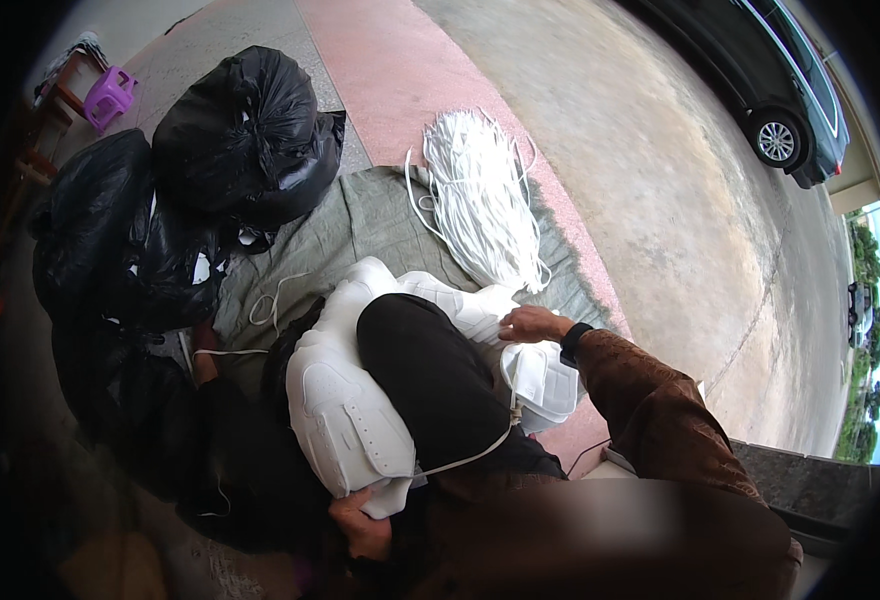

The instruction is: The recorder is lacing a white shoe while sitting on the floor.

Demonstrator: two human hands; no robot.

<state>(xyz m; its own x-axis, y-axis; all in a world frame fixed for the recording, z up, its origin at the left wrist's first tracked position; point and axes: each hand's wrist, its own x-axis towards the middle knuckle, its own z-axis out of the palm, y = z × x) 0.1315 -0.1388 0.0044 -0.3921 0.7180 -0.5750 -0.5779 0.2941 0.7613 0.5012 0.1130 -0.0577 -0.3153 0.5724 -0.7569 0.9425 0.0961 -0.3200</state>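
White shoe uppers [352,425] lie stacked in a curved row around my bent knee in black trousers [425,370]. My left hand [362,525] is closed round the lower edge of the nearest upper. On the far side of the knee, my right hand [532,325] has its fingers closed at the edge of the other white uppers [465,312]. A pale cord [475,458] runs across my thigh. More white uppers [550,385] rest beside the thigh, under my right wrist. A bundle of white shoelaces [480,200] lies ahead on a grey-green cloth [365,220].
Full black plastic bags [235,140] are piled at the left and far left. A purple stool [110,97] stands behind them. Pink paving [390,60] borders a concrete yard [640,200] on the right, with a parked dark car [790,110] beyond.
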